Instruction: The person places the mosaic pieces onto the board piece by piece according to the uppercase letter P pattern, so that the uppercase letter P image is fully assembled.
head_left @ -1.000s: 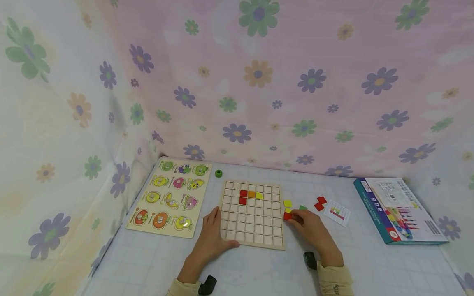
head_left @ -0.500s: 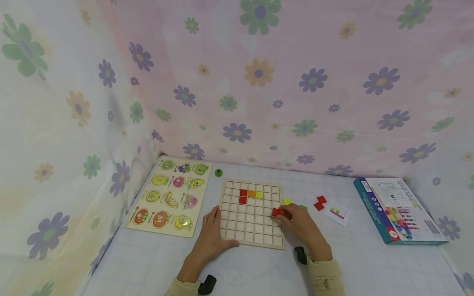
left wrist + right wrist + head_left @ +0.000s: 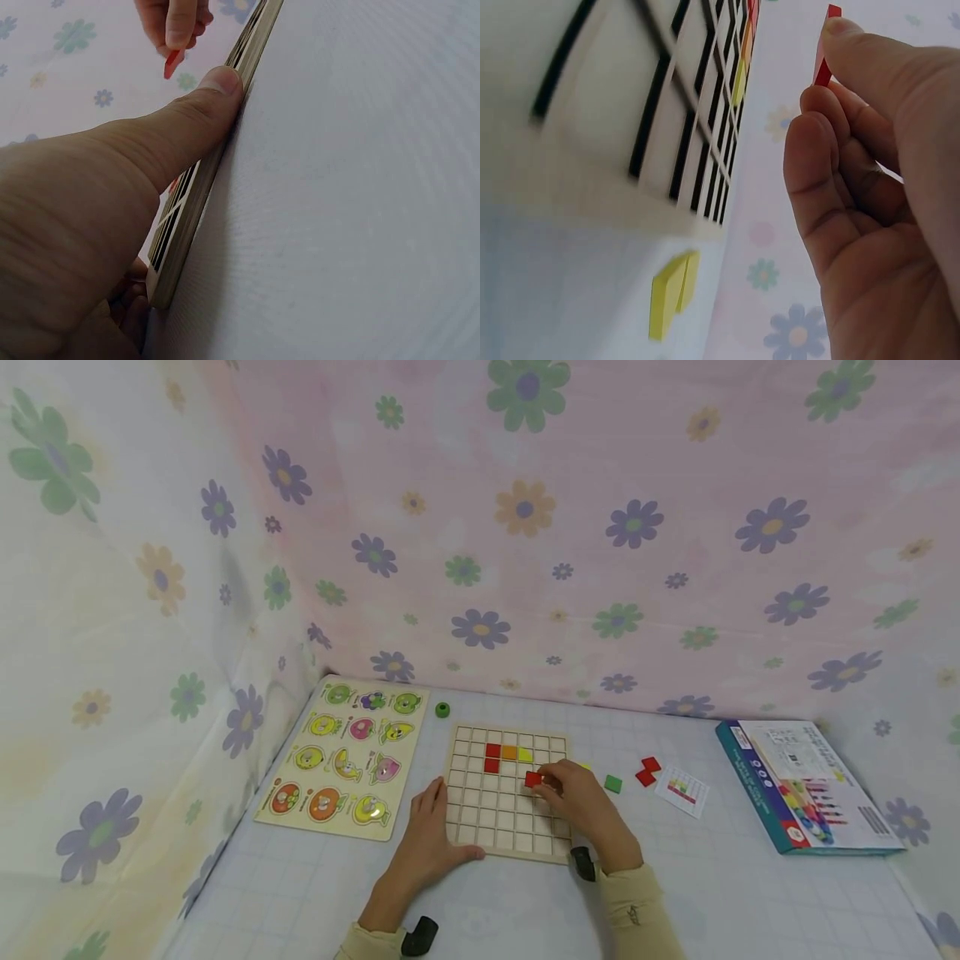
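Observation:
A wooden grid board [image 3: 508,824] lies on the table; a red tile [image 3: 493,751], an orange tile [image 3: 509,752] and a yellow tile [image 3: 526,755] fill part of one row, with another red tile [image 3: 491,766] below. My left hand [image 3: 431,847] rests on the board's near left corner, thumb along the front edge and fingers at the left edge. My right hand [image 3: 588,806] pinches a red tile [image 3: 824,73] between thumb and fingertips. In the right wrist view this tile is tilted and held apart from the board.
Right of the board lie yellow tiles [image 3: 667,296], a green tile [image 3: 613,784], loose red tiles [image 3: 647,777] and a pattern card [image 3: 682,792]. A fruit puzzle board [image 3: 292,810] stands left, a green ring-shaped piece [image 3: 442,710] behind, and a box [image 3: 817,785] far right.
My right hand has moved left from beside the yellow tiles to over the board, carrying the red tile. The green tile has come into fuller view. My left hand has stayed put.

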`<action>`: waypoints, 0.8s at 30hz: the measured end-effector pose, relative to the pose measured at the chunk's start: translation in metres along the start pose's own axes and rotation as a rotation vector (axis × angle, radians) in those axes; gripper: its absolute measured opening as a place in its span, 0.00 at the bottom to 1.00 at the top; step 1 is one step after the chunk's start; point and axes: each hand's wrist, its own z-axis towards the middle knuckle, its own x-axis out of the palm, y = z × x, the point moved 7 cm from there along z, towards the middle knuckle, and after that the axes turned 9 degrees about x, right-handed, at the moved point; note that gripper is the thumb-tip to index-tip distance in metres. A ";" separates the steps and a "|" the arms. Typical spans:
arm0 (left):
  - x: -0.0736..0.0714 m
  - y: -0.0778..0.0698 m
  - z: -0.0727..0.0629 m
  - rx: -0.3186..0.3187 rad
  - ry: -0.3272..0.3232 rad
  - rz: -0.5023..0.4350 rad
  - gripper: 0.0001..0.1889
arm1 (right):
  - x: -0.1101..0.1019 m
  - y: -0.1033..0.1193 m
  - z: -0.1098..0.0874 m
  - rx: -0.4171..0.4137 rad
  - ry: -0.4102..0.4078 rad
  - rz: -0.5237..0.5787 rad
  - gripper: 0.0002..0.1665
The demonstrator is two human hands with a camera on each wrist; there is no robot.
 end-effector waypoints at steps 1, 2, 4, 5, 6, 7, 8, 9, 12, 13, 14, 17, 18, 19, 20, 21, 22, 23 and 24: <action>0.000 0.000 0.000 0.001 0.000 0.002 0.68 | 0.001 0.002 0.001 0.003 0.007 0.000 0.17; -0.001 -0.001 0.000 0.002 0.000 0.003 0.68 | 0.003 0.005 0.003 0.001 0.013 -0.003 0.17; -0.001 -0.001 0.000 0.005 -0.001 0.004 0.68 | 0.005 0.010 0.005 -0.006 0.020 -0.006 0.16; -0.001 -0.001 0.000 0.005 -0.001 0.005 0.68 | 0.006 0.013 0.006 -0.009 0.024 -0.006 0.16; 0.000 -0.001 0.001 0.003 0.000 0.008 0.68 | 0.007 0.015 0.007 -0.013 0.025 -0.010 0.15; 0.000 -0.001 0.000 0.003 -0.002 0.010 0.68 | 0.008 0.017 0.009 -0.020 0.026 -0.012 0.15; 0.000 -0.001 0.000 0.003 -0.003 0.010 0.68 | 0.010 0.020 0.010 -0.024 0.026 -0.015 0.15; -0.001 -0.001 0.000 0.005 -0.005 0.010 0.68 | 0.011 0.022 0.011 -0.031 0.026 -0.020 0.15; -0.001 -0.001 0.000 0.004 -0.008 0.008 0.68 | 0.016 0.029 0.015 -0.052 0.032 -0.030 0.14; -0.001 -0.001 0.000 0.005 -0.009 0.005 0.68 | 0.018 0.031 0.016 -0.054 0.036 -0.032 0.14; -0.001 -0.001 0.000 0.006 -0.008 0.004 0.69 | 0.020 0.033 0.017 -0.053 0.041 -0.030 0.14; 0.000 0.000 0.000 0.008 -0.007 0.009 0.69 | 0.024 0.040 0.019 -0.054 0.061 -0.025 0.14; 0.000 0.000 0.000 0.012 -0.007 0.013 0.69 | 0.026 0.042 0.020 -0.050 0.067 -0.027 0.14; 0.000 0.000 0.000 0.012 -0.007 0.013 0.69 | 0.027 0.044 0.020 -0.056 0.066 -0.031 0.14; 0.000 0.000 0.000 0.012 -0.008 0.013 0.69 | 0.029 0.046 0.021 -0.066 0.063 -0.037 0.14; 0.001 0.000 0.000 0.011 -0.008 0.012 0.69 | 0.030 0.047 0.022 -0.077 0.064 -0.046 0.13; 0.001 0.000 0.000 0.012 -0.011 0.011 0.69 | 0.032 0.049 0.022 -0.086 0.062 -0.057 0.12; 0.001 0.001 0.000 0.007 -0.009 0.009 0.69 | 0.034 0.050 0.023 -0.092 0.060 -0.066 0.12; 0.001 0.001 0.000 0.008 -0.010 0.008 0.69 | 0.035 0.050 0.024 -0.094 0.062 -0.070 0.11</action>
